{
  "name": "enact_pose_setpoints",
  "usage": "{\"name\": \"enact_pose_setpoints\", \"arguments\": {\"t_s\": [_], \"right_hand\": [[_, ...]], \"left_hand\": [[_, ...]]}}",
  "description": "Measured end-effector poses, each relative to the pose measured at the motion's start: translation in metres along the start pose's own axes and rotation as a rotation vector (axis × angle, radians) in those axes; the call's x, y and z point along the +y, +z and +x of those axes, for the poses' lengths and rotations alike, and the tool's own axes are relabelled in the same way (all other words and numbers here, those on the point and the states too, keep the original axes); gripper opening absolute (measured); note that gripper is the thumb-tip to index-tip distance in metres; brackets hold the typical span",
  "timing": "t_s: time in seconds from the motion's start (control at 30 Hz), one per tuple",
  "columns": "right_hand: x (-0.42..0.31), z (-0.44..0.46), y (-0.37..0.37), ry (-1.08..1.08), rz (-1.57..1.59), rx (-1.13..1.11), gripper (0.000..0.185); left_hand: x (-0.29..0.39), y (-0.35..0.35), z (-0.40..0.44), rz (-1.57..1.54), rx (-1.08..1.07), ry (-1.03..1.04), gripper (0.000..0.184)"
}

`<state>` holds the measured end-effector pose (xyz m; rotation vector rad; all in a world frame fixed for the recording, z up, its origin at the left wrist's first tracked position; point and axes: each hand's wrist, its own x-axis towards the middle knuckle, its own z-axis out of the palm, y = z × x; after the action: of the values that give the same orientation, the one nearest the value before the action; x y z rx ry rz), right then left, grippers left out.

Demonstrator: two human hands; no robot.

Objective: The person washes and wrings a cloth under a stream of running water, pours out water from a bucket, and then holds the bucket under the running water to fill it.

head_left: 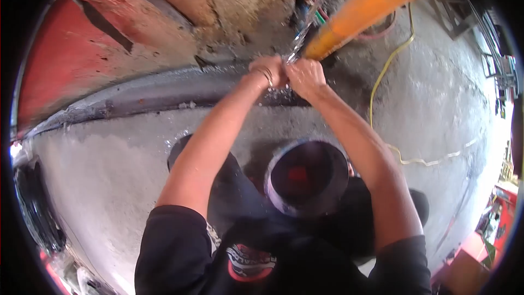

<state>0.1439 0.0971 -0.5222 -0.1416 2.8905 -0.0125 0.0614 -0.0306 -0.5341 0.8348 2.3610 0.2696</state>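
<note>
My left hand (268, 71), with a band at its wrist, is closed and close beside my right hand (305, 76), whose fingers are also curled. Both are held out in front of me over a dark gutter at the foot of the wall. A stream of water (299, 40) runs down from above onto them, and drops splash around. What the fingers hold, if anything, is hidden. Just beyond my right hand is the lower end of a thick orange pole (357, 13). Between my legs stands a round bucket (277, 199) with something red inside.
A red and bare-patched wall (120, 38) rises ahead on the left, above the wet gutter (164, 94). On the concrete floor (442, 93) at the right lies a thin yellow hose (382, 74). Black coiled material (41, 207) lies at far left. Metal racks and red items line the right edge.
</note>
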Motion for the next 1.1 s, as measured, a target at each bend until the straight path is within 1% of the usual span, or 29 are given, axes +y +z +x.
{"name": "enact_pose_setpoints", "arguments": {"t_s": [0.07, 0.1, 0.17, 0.2, 0.23, 0.3, 0.37, 0.4, 0.43, 0.47, 0.5, 0.53, 0.57, 0.6, 0.63, 0.67, 0.7, 0.73, 0.77, 0.8, 0.83, 0.87, 0.9, 0.93, 0.97, 1.0, 1.03, 1.07, 1.1], "right_hand": [[0.004, -0.011, 0.007, -0.034, 0.127, 0.251, 0.033], [0.004, -0.017, -0.004, -0.032, 0.202, 0.180, 0.038], [0.003, -0.028, -0.013, 0.095, 0.341, 0.094, 0.040], [0.003, -0.031, -0.017, 0.155, 0.408, 0.054, 0.041], [0.006, -0.031, -0.010, 0.219, 0.521, 0.073, 0.049], [0.009, -0.028, 0.011, 0.188, 0.634, 0.197, 0.050], [0.006, -0.037, 0.015, 0.127, 0.722, 0.305, 0.048], [0.004, -0.041, 0.015, 0.087, 0.690, 0.365, 0.044], [0.003, -0.044, 0.014, 0.045, 0.656, 0.426, 0.040], [0.004, -0.044, 0.012, 0.002, 0.621, 0.490, 0.037], [0.005, -0.045, 0.008, 0.037, 0.697, 0.468, 0.026], [0.005, -0.047, 0.002, 0.106, 0.778, 0.342, 0.026], [0.007, -0.046, -0.007, 0.166, 0.856, 0.220, 0.027], [0.012, -0.043, -0.014, 0.222, 0.928, 0.099, 0.028], [0.023, -0.036, 0.006, 0.180, 0.943, 0.136, 0.036], [0.035, -0.032, 0.018, 0.210, 1.057, 0.087, 0.038], [0.045, -0.030, 0.026, 0.242, 1.171, 0.032, 0.040], [0.051, -0.025, 0.028, 0.274, 1.282, -0.026, 0.042], [0.051, -0.027, 0.020, 0.380, 1.363, -0.049, 0.042], [0.049, -0.027, 0.018, 0.408, 1.433, -0.037, 0.042], [0.047, -0.026, 0.017, 0.436, 1.503, -0.025, 0.042], [0.045, -0.026, 0.017, 0.465, 1.574, -0.014, 0.041], [0.043, -0.026, 0.016, 0.422, 1.635, -0.048, 0.041], [0.041, -0.026, 0.019, 0.363, 1.639, -0.031, 0.042], [0.038, -0.026, 0.021, 0.303, 1.643, -0.015, 0.042], [0.035, -0.025, 0.024, 0.242, 1.646, 0.000, 0.043], [0.031, -0.024, 0.021, 0.216, 1.515, 0.042, 0.045], [0.027, -0.025, 0.021, 0.240, 1.573, 0.037, 0.044], [0.024, -0.025, 0.021, 0.264, 1.629, 0.030, 0.043]], "left_hand": [[-0.016, 0.033, 0.028, 0.021, 0.023, 0.156, 0.053], [-0.020, 0.050, 0.025, -0.069, 0.046, 0.198, 0.049], [-0.027, 0.054, 0.021, -0.235, 0.130, 0.270, 0.043], [-0.027, 0.060, 0.015, -0.605, 0.143, 0.159, 0.041], [-0.021, 0.067, -0.003, -0.973, 0.155, 0.040, 0.038], [0.000, 0.063, -0.033, -1.799, 0.105, -0.091, 0.026], [0.000, 0.072, -0.024, -1.965, 0.079, 0.052, 0.022], [0.000, 0.075, -0.020, -2.045, 0.067, 0.129, 0.020], [0.007, 0.076, -0.019, -2.073, 0.240, 0.038, 0.015], [0.009, 0.073, -0.021, -2.068, 0.277, 0.012, 0.015], [0.009, 0.071, -0.024, -2.061, 0.313, -0.016, 0.015], [0.005, 0.071, -0.024, -2.051, 0.353, -0.042, 0.015], [-0.002, 0.067, -0.021, -1.994, 0.375, -0.018, 0.020], [-0.003, 0.066, -0.021, -1.861, 0.392, -0.098, 0.022], [0.006, 0.051, -0.035, -1.725, 0.411, -0.173, 0.023], [0.011, 0.041, -0.042, -1.588, 0.428, -0.249, 0.025], [-0.006, 0.066, -0.022, -1.454, 0.570, -0.031, 0.026], [-0.017, 0.073, -0.018, -1.304, 0.525, 0.019, 0.025], [-0.026, 0.077, -0.018, -1.153, 0.476, 0.064, 0.025], [-0.034, 0.081, -0.017, -1.001, 0.423, 0.107, 0.024], [-0.036, 0.078, -0.018, -0.965, 0.387, 0.146, 0.024], [-0.037, 0.076, -0.020, -0.993, 0.362, 0.121, 0.025], [-0.038, 0.076, -0.024, -1.023, 0.338, 0.095, 0.025], [-0.038, 0.074, -0.029, -1.051, 0.316, 0.069, 0.025], [-0.039, 0.074, -0.032, -0.929, 0.372, 0.025, 0.028], [-0.038, 0.072, -0.034, -0.950, 0.414, -0.013, 0.029], [-0.036, 0.072, -0.035, -0.970, 0.457, -0.053, 0.030], [-0.037, 0.078, -0.032, -0.990, 0.499, -0.093, 0.031], [-0.042, 0.099, -0.018, -1.371, 0.533, 0.091, 0.042]]}}
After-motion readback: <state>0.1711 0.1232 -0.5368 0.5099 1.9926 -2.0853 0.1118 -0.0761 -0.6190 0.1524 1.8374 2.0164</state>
